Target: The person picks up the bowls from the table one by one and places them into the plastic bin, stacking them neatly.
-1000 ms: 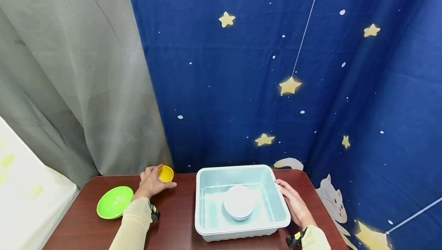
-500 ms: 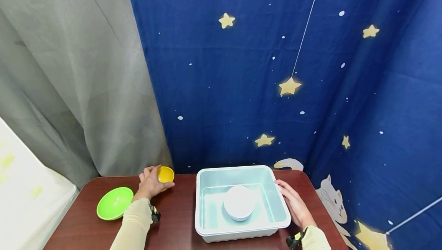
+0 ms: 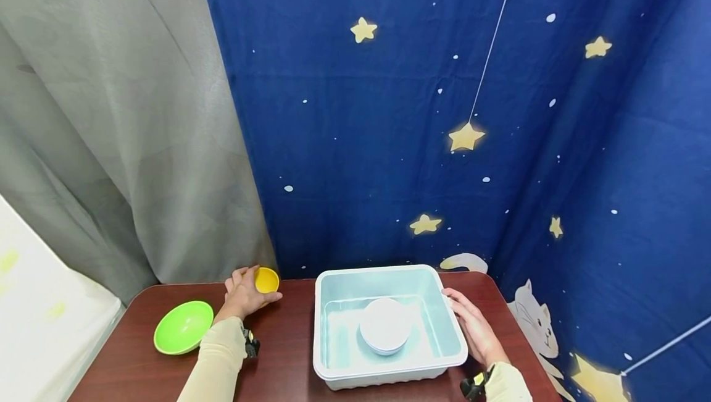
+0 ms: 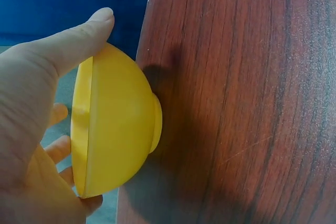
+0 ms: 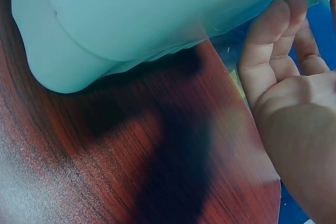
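In the head view my left hand (image 3: 244,294) holds a small yellow bowl (image 3: 268,281) near the table's back edge. The left wrist view shows the thumb over one side of the yellow bowl (image 4: 118,124) and the fingers at the other, its base toward the wood. My right hand (image 3: 472,325) lies along the right side of a pale blue plastic bin (image 3: 322,328). Seen from the right wrist, its relaxed fingertips (image 5: 275,17) touch the bin's wall. Round white dishware (image 3: 385,325) stands in the middle of the bin.
A bright green bowl (image 3: 184,328) sits on the table left of my left forearm. The dark red wooden table (image 3: 283,359) ends at a grey curtain (image 3: 183,204) and a blue star-patterned curtain (image 3: 361,173).
My left hand stays at the yellow bowl, with only a very slight shift. The right hand, the bin and the green bowl keep their places.
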{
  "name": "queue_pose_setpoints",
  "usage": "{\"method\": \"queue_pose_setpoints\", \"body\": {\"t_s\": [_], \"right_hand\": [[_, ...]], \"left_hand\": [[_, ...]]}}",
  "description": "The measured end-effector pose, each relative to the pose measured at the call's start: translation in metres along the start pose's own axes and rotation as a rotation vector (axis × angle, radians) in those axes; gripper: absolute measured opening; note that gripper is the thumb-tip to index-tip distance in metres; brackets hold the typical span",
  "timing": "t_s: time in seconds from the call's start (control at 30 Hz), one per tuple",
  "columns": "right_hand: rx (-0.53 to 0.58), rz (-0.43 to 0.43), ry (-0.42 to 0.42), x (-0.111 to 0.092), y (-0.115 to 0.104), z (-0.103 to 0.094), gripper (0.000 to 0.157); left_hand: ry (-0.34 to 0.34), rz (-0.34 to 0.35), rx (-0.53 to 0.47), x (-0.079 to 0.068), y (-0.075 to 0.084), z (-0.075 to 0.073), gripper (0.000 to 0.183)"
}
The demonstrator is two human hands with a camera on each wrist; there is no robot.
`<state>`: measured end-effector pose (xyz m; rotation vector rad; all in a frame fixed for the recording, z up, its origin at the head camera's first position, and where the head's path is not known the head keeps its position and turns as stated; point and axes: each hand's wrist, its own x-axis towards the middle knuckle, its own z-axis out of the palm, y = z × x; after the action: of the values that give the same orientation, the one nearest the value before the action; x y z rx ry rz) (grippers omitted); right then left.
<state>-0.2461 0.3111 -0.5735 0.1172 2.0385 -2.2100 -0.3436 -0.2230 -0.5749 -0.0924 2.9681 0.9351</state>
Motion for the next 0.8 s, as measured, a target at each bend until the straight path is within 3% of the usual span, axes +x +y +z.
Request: {"method": "queue_pose_setpoints", "body": {"t_s": [0.43, 0.8], "right_hand": [[0.010, 0.002, 0.002, 0.0006, -0.0001, 0.0012, 0.044], [0.011, 0.006, 0.021, 0.0001, -0.0012, 0.0020, 0.045]], "left_hand": [[-0.043, -0.036, -0.057, -0.0055, 0.0059, -0.0008, 0.114], [-0.005, -0.052, -0.041, -0.0085, 0.0048, 0.0036, 0.112]]}}
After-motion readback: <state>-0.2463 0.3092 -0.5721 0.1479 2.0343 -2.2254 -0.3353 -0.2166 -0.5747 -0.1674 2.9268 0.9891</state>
